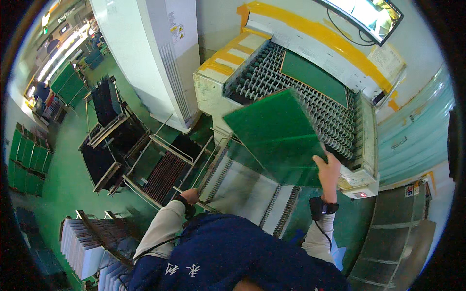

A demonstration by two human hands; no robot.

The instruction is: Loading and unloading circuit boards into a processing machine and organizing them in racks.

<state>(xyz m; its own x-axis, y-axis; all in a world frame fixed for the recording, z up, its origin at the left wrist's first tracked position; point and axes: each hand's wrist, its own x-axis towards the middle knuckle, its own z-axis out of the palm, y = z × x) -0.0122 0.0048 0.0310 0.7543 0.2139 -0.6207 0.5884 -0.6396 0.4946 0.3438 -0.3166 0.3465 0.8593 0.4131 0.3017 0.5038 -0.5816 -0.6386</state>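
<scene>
My right hand [328,169] is closed on the right edge of a large green panel [276,136], thin and rectangular, held tilted in the air. The panel is slightly blurred and covers part of the machine's front edge. Below it stands a slotted rack [233,179] with toothed rails along both sides. My left hand [191,196] is closed on the rack's left rim, low beside my body. A second green panel [313,77] lies flat on the machine's rows of rollers [262,72], near the far wall.
A white cabinet [150,53] stands left of the roller machine [206,89]. More racks [167,177] crowd the floor at left, with upright white sheets [82,242] at lower left. A screen [369,17] hangs above; a metal cart [395,242] stands at right.
</scene>
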